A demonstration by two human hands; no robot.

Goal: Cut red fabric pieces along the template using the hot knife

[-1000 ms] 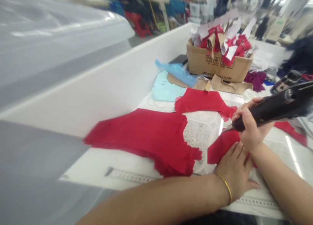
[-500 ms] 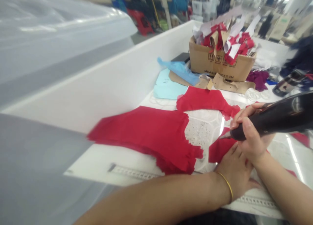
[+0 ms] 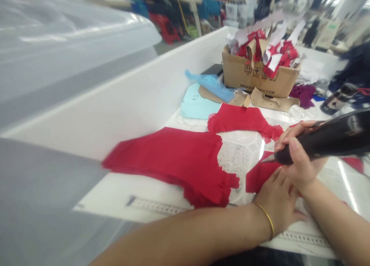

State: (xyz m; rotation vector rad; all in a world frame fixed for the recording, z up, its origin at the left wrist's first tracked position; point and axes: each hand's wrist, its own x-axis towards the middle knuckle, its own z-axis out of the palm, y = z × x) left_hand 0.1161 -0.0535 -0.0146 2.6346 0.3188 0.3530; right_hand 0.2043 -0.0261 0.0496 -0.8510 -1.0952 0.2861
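My right hand is wrapped around the front end of a black handheld tool with a narrow metal tip. That tip points left and rests on or just above a small red fabric piece; contact cannot be made out. My left hand, a gold bangle at its wrist, lies flat with fingers stretched over the near edge of the same piece, just below the tool. To the left is a larger stack of red fabric with jagged edges. Another red cut piece lies behind, beside a clear patterned template.
A cardboard box full of red and white scraps stands at the back. Before it are a light blue sheet and brown card pieces. A white raised wall borders the left; a ruler strip runs along the front.
My hands and the tool have shifted very slightly right in the picture. The fabric stack and box appear marginally farther left, as the view moves a little. The grip is the same.
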